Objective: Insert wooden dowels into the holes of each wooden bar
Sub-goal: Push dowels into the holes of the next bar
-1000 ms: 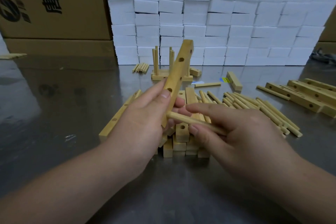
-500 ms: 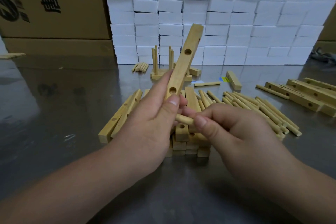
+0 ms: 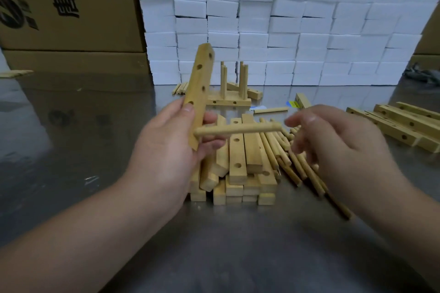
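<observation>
The left hand (image 3: 166, 150), left of centre in the frame, holds a wooden bar (image 3: 200, 78) nearly upright, its top leaning slightly right; its grip is closed round the bar's lower part, thumb on the near face and fingers curled behind; four drilled holes show along the bar above the thumb. A wooden dowel (image 3: 238, 129) sticks out level to the right from the bar's lower part, its left end lying between the curled fingers; the hole that takes it is hidden. The right hand (image 3: 338, 140), right of centre, is motion-blurred; its grip is slack, fingers loosely spread and holding nothing, the fingertips just beside the dowel's free end; whether they touch it cannot be told.

Below the hands, at centre, a stack of drilled bars (image 3: 238, 162) lies on the shiny metal tabletop (image 3: 71, 150); loose dowels (image 3: 297, 169) fan out on its right side. Behind the held bar stands a finished bar (image 3: 228, 102) with dowels standing upright in it; more drilled bars (image 3: 404, 123) lie at the right edge. A wall of white foam blocks (image 3: 285, 19) fills the upper middle and right; a printed cardboard box (image 3: 59, 7) sits upper left.
</observation>
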### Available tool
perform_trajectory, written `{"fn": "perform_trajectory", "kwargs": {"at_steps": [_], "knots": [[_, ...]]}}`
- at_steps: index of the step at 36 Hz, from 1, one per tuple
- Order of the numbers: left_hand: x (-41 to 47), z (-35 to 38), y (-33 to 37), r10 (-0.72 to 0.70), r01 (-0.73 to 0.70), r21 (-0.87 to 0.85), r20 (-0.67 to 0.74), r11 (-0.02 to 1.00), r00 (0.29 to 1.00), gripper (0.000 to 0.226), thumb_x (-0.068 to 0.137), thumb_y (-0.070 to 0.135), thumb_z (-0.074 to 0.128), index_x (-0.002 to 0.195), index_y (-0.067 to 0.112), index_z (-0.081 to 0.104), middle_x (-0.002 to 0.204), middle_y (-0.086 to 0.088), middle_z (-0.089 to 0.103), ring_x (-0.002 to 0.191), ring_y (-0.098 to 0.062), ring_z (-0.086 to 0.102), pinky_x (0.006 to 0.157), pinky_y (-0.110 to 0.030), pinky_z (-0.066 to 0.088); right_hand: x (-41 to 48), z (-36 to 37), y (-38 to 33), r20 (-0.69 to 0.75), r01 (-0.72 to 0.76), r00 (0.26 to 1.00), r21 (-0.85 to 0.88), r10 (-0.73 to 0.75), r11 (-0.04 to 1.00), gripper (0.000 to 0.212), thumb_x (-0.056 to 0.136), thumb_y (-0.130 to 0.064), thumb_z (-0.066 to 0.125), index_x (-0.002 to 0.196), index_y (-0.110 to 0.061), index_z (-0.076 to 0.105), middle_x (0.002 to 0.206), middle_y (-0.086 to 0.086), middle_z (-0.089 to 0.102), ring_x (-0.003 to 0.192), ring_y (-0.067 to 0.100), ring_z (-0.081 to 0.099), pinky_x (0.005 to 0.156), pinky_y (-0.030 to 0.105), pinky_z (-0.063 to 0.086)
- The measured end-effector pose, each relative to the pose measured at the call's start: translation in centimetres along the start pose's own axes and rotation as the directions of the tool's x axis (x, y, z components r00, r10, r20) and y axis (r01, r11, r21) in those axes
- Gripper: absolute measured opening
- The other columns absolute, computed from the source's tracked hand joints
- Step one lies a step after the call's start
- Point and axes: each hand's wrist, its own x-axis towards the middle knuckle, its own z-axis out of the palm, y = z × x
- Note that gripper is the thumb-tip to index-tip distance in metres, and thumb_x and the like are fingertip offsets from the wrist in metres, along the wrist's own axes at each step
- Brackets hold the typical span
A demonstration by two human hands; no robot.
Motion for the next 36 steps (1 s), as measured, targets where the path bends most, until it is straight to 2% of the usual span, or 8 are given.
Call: {"fn": "perform_trajectory", "kwargs": {"at_steps": [4, 7, 11, 14, 18, 22, 30, 36], "knots": [[0.3, -0.3, 0.3, 0.005, -0.006, -0.034, -0.009, 0.999, 1.0, 0.026, 0.099, 0.013, 0.037, 0.093, 0.012, 0.062, 0.067, -0.005, 0.067, 0.057, -0.02, 0.068, 0.052, -0.024, 0.054, 1.3, -1.2, 2.0, 0.045, -0.137, 0.983, -0.471, 0.178, 0.872, 0.017, 0.081, -0.04, 0.042, 0.079, -0.042, 0.059, 0.061, -0.009, 0.057, 0.051, 0.004, 0.049, 0.047, 0.022, 0.034], [0.2, -0.3, 0.2, -0.001, 0.001, -0.027, 0.007, 1.0, 1.0, 0.026, 0.1, 0.013, 0.036, 0.095, 0.012, 0.062, 0.066, -0.003, 0.067, 0.055, -0.017, 0.067, 0.052, -0.023, 0.053, 1.5, -0.9, 2.8, 0.205, -0.071, 0.943, -0.644, 0.261, 0.762, 0.016, 0.084, -0.044, 0.049, 0.094, -0.04, 0.061, 0.076, -0.019, 0.053, 0.065, 0.0, 0.049, 0.051, 0.021, 0.033], [0.0, -0.2, -0.1, -0.013, 0.012, 0.023, 0.02, 1.0, 1.0, 0.03, 0.099, 0.013, 0.036, 0.089, 0.013, 0.064, 0.067, -0.002, 0.067, 0.055, -0.016, 0.065, 0.052, -0.023, 0.053, 1.4, 0.3, 3.2, 0.286, 0.037, 0.933, -0.68, 0.218, 0.732, 0.028, 0.08, -0.056, 0.051, 0.099, -0.037, 0.06, 0.085, -0.017, 0.05, 0.076, 0.006, 0.047, 0.055, 0.021, 0.034], [0.1, -0.2, -0.3, -0.024, 0.024, 0.042, 0.016, 0.999, 1.0, 0.029, 0.099, 0.013, 0.036, 0.094, 0.016, 0.065, 0.069, -0.002, 0.068, 0.054, -0.015, 0.065, 0.052, -0.023, 0.053, 1.5, 0.8, 3.4, 0.317, 0.102, 0.935, -0.665, 0.156, 0.739, 0.029, 0.081, -0.053, 0.054, 0.105, -0.037, 0.051, 0.08, -0.017, 0.042, 0.071, 0.003, 0.041, 0.052, 0.017, 0.029], [0.2, -0.4, -0.4, -0.037, 0.037, 0.061, -0.001, 0.997, 0.999, 0.028, 0.099, 0.013, 0.038, 0.099, 0.014, 0.065, 0.07, -0.001, 0.068, 0.055, -0.015, 0.065, 0.052, -0.023, 0.052, 1.3, 0.7, 3.4, 0.369, 0.209, 0.929, -0.595, 0.033, 0.776, 0.021, 0.077, -0.044, 0.055, 0.088, -0.048, 0.037, 0.074, -0.019, 0.033, 0.065, -0.001, 0.031, 0.052, 0.015, 0.02], [0.2, -0.3, -0.5, -0.044, 0.044, 0.077, -0.011, 0.996, 0.999, 0.038, 0.099, 0.014, 0.039, 0.078, 0.025, 0.069, 0.07, -0.001, 0.068, 0.055, -0.015, 0.065, 0.052, -0.024, 0.052, 1.2, 1.2, 3.8, 0.439, 0.29, 0.898, -0.592, 0.0, 0.752, 0.053, 0.082, -0.04, 0.053, 0.131, -0.048, 0.033, 0.077, -0.022, 0.031, 0.068, -0.006, 0.028, 0.055, 0.012, 0.02], [0.1, -0.4, -0.2, -0.06, 0.056, 0.103, 0.028, 0.993, 0.998, 0.03, 0.099, 0.014, 0.039, 0.089, 0.022, 0.066, 0.067, 0.002, 0.067, 0.056, -0.012, 0.065, 0.053, -0.023, 0.052, 1.3, 1.1, 3.8, 0.423, 0.337, 0.903, -0.588, -0.075, 0.736, 0.024, 0.087, -0.032, 0.055, 0.111, -0.036, 0.057, 0.072, -0.021, 0.031, 0.065, -0.006, 0.03, 0.053, 0.012, 0.022], [0.1, -0.4, -0.2, -0.07, 0.065, 0.102, 0.049, 0.993, 0.996, 0.031, 0.099, 0.014, 0.039, 0.087, 0.024, 0.065, 0.066, 0.002, 0.067, 0.055, -0.009, 0.063, 0.053, -0.022, 0.051, 1.2, 1.3, 3.6, 0.437, 0.331, 0.898, -0.615, -0.04, 0.715, 0.022, 0.087, -0.035, 0.054, 0.108, -0.035, 0.057, 0.07, -0.018, 0.032, 0.063, -0.001, 0.03, 0.051, 0.013, 0.02]]}}
